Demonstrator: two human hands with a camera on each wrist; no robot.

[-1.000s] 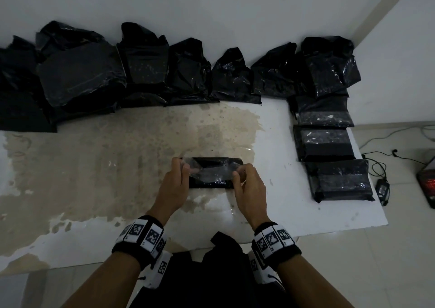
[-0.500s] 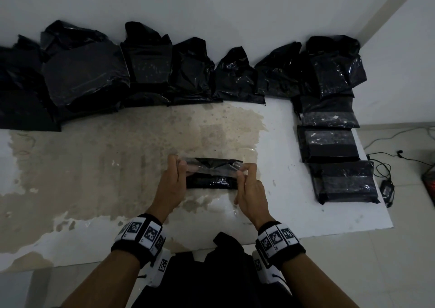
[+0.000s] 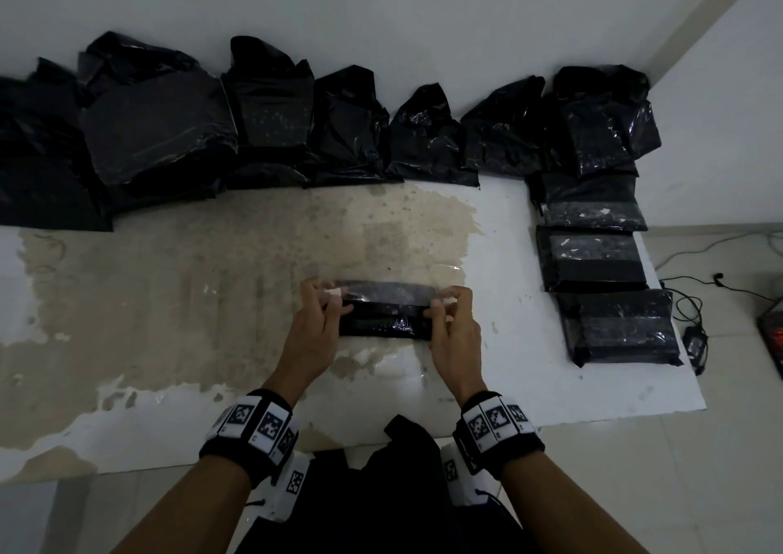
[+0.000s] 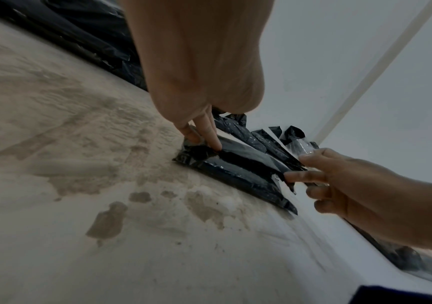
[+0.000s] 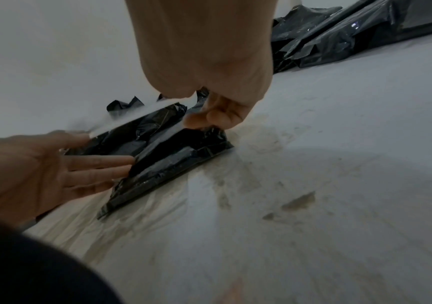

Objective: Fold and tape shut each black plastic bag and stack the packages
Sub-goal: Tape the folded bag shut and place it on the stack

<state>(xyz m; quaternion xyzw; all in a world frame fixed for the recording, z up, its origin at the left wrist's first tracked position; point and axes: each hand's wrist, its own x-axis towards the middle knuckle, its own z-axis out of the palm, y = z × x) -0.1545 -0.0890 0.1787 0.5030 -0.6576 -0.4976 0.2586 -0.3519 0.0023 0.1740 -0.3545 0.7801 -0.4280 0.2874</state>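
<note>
From above, the folded black bag [image 3: 383,320] lies near the table's [image 3: 551,384] front edge; left hand [image 3: 315,329] and right hand [image 3: 455,333] each pinch an end of a clear tape strip [image 3: 381,293] over it. Unsealed bags [image 3: 271,117] line the back edge, taped packages [image 3: 593,261] the right edge. Left wrist view: fingers [image 4: 209,133] press the bag. Right wrist view: fingers curled, pinching tape. No readable writing.

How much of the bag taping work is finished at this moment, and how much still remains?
Done: three taped black plastic packages lie side by side at the table's right edge, not stacked. In hand: left hand and right hand stretch a clear tape strip over the folded black bag. Left: the loose black bags along the wall.
</note>
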